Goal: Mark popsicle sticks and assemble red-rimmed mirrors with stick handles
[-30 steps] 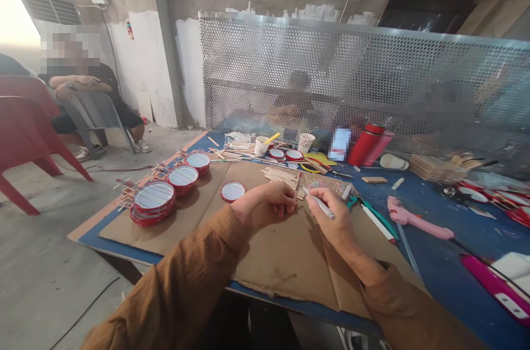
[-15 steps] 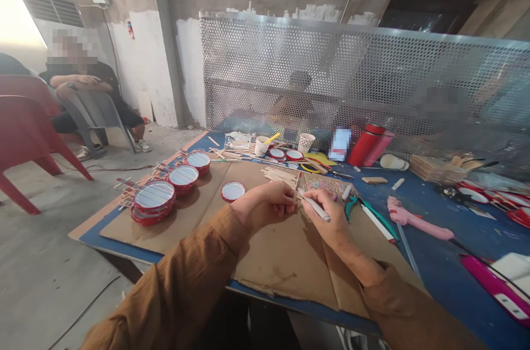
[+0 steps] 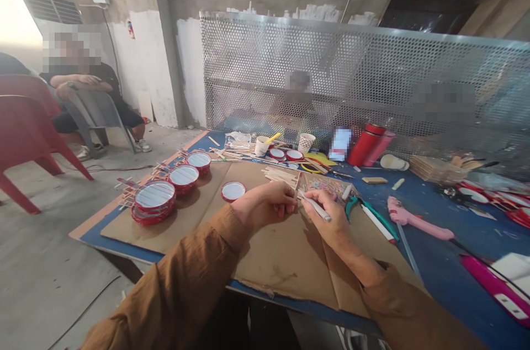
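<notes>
My left hand (image 3: 281, 198) is closed on a thin wooden craft stick (image 3: 298, 183), which stands up out of the fingers. My right hand (image 3: 329, 215) grips a whitish marker pen (image 3: 318, 209), its tip end close to the stick. Both hands are above a flat cardboard sheet (image 3: 273, 250). Loose wooden sticks (image 3: 278, 174) lie just behind the left hand. Left of it rests a round white disc with a red rim (image 3: 233, 191). Small pastel-coloured pieces (image 3: 321, 183) are heaped behind the right hand.
Stacks of red-rimmed discs (image 3: 154, 195) with sticks stand at left. Teal-handled pliers (image 3: 379, 216), a pink glue gun (image 3: 418, 220) and a magenta power strip (image 3: 494, 289) lie at right. Paper cups (image 3: 261, 146) and a red flask (image 3: 365, 144) stand before a perforated metal screen (image 3: 265, 63). A person sits far left.
</notes>
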Demonstrator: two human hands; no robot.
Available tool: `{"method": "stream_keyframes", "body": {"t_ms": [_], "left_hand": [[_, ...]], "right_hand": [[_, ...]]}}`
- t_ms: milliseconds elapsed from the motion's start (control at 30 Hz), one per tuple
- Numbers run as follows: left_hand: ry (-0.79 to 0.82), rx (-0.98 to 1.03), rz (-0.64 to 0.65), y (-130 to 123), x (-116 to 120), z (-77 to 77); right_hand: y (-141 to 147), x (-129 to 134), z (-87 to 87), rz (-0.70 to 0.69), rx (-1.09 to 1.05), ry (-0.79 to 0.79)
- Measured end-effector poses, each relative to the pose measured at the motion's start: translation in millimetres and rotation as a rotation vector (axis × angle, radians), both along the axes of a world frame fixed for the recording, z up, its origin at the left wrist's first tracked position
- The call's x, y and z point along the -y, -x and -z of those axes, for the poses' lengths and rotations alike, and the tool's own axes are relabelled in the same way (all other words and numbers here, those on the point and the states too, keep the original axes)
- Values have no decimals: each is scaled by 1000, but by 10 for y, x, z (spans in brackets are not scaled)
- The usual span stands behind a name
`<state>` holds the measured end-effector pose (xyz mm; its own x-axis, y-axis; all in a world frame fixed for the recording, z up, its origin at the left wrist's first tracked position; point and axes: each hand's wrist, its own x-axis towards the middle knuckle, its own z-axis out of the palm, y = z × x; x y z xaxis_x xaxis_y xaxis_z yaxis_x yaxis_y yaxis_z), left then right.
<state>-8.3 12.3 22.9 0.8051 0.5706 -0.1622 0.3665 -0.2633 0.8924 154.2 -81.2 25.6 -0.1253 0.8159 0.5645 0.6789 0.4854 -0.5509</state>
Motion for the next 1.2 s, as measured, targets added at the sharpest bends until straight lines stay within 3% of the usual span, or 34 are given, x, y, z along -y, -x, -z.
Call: {"method": "stream_keyframes", "body": {"t_ms": [500,833,1200], "left_hand": [[-17,-17,-1,-4,-16,10],[-17,-25,11,12,15,-36],[3,-8,29,14,3,-29]], "right_hand": [[-21,0,5,18,31,45],[-24,49,-46,-45,33,-76],[-3,18,-44,-58,74,-65]]}}
